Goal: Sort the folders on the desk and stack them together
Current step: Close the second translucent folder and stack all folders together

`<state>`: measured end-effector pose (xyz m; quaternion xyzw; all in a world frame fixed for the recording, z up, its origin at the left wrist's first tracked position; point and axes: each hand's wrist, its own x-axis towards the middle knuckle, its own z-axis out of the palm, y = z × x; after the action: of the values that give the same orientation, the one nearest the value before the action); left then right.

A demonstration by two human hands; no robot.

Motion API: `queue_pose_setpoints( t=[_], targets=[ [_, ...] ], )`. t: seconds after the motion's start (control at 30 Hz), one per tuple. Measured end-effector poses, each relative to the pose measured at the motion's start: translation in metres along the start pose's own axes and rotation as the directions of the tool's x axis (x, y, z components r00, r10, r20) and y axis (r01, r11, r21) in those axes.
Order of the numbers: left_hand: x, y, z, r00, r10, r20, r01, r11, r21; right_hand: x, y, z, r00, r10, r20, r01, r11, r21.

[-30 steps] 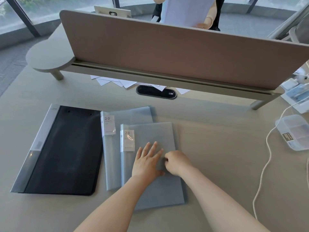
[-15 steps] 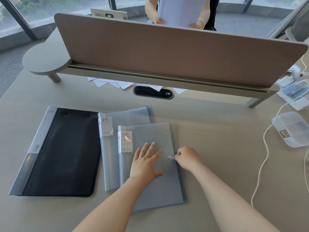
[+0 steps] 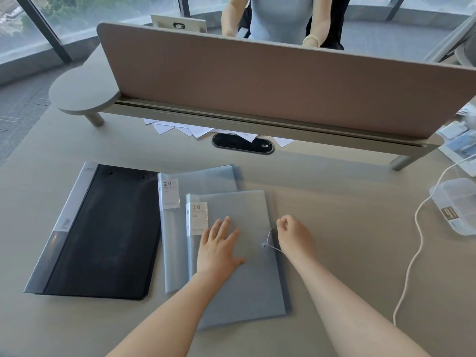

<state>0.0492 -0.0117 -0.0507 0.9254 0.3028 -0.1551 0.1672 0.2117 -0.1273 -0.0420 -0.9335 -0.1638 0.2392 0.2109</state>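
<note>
- Left hand [image 3: 219, 247] lies flat, fingers spread, pressing on the front blue-grey folder [image 3: 239, 279] in the head view.
- Right hand [image 3: 293, 234] is curled closed at that folder's right edge, pinching a thin string [image 3: 270, 234] that runs down to a small button [image 3: 264, 245] on the cover.
- This folder lies on the counter [image 3: 347, 228], overlapping a second blue-grey folder [image 3: 201, 180] behind it and to the left (both carry a white "20 pockets" label).
- A black folder [image 3: 103, 230] with a grey spine lies just left of the pair.
- To the right are a white cable [image 3: 417, 228] and a clear plastic box [image 3: 458, 204]; a divider panel [image 3: 270, 83] stands behind.
</note>
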Motion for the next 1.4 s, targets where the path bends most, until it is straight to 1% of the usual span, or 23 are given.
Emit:
queue_pose_setpoints(
  t=[0.03,0.13,0.23,0.27,0.33,0.4,0.47,0.53,0.63,0.7,0.8,0.93,1.0,1.13,1.2,1.27,1.4],
  targets=[
    [-0.002,-0.004,-0.002,0.998,-0.049,-0.041,0.048,0.999,-0.025,-0.001,0.003,-0.002,0.999,0.030,-0.014,-0.030,1.000,-0.004],
    [-0.009,-0.016,-0.008,0.966,-0.222,-0.134,0.204,0.969,-0.139,-0.005,0.010,-0.006,0.995,0.102,0.014,-0.101,0.994,-0.027],
    [-0.017,-0.024,-0.013,0.904,-0.402,-0.149,0.350,0.893,-0.283,-0.011,0.007,-0.007,0.993,0.113,0.039,-0.112,0.993,-0.026],
    [-0.019,-0.025,-0.015,0.879,-0.457,-0.133,0.388,0.850,-0.355,-0.014,0.006,-0.008,0.991,0.123,0.051,-0.121,0.992,-0.025],
    [-0.021,-0.024,-0.018,0.825,-0.561,-0.072,0.449,0.728,-0.518,-0.017,0.002,-0.007,0.986,0.146,0.076,-0.144,0.989,-0.025],
    [-0.020,-0.025,-0.016,0.777,-0.629,0.027,0.491,0.577,-0.653,-0.021,-0.003,-0.007,0.981,0.168,0.094,-0.167,0.986,-0.014],
    [-0.018,-0.027,-0.013,0.728,-0.670,0.145,0.526,0.412,-0.744,-0.025,-0.008,-0.007,0.975,0.197,0.103,-0.200,0.980,0.020],
    [-0.015,-0.030,-0.013,0.699,-0.679,0.226,0.545,0.301,-0.782,-0.026,-0.008,-0.006,0.969,0.224,0.100,-0.230,0.972,0.048],
    [-0.015,-0.037,-0.016,0.711,-0.653,0.263,0.487,0.188,-0.853,-0.024,-0.004,-0.007,0.965,0.238,0.107,-0.244,0.968,0.050],
    [-0.016,-0.039,-0.018,0.728,-0.637,0.254,0.426,0.130,-0.895,-0.023,0.000,-0.006,0.959,0.254,0.129,-0.268,0.957,0.114],
    [-0.020,-0.040,-0.027,0.728,-0.647,0.226,0.347,0.063,-0.936,-0.026,-0.002,-0.005,0.951,0.269,0.154,-0.301,0.919,0.255],
    [-0.023,-0.053,-0.040,0.736,-0.653,0.178,0.248,0.016,-0.969,-0.022,-0.021,-0.002,0.961,0.255,0.104,-0.275,0.885,0.375],
    [-0.022,-0.061,-0.050,0.734,-0.664,0.146,0.192,-0.003,-0.981,-0.013,-0.036,-0.001,0.971,0.226,0.076,-0.237,0.877,0.418],
    [-0.018,-0.075,-0.067,0.730,-0.678,0.082,0.111,-0.001,-0.994,0.008,-0.066,0.005,0.983,0.172,0.071,-0.186,0.873,0.452],
    [-0.013,-0.085,-0.068,0.754,-0.653,0.073,0.122,0.031,-0.992,0.015,-0.077,0.008,0.984,0.151,0.094,-0.178,0.871,0.458],
    [-0.009,-0.094,-0.066,0.779,-0.624,0.068,0.160,0.092,-0.983,0.022,-0.085,0.012,0.981,0.141,0.132,-0.186,0.867,0.462],
    [-0.001,-0.106,-0.060,0.784,-0.619,0.035,0.244,0.256,-0.936,0.031,-0.091,0.023,0.975,0.139,0.173,-0.202,0.876,0.438]
  ],
)
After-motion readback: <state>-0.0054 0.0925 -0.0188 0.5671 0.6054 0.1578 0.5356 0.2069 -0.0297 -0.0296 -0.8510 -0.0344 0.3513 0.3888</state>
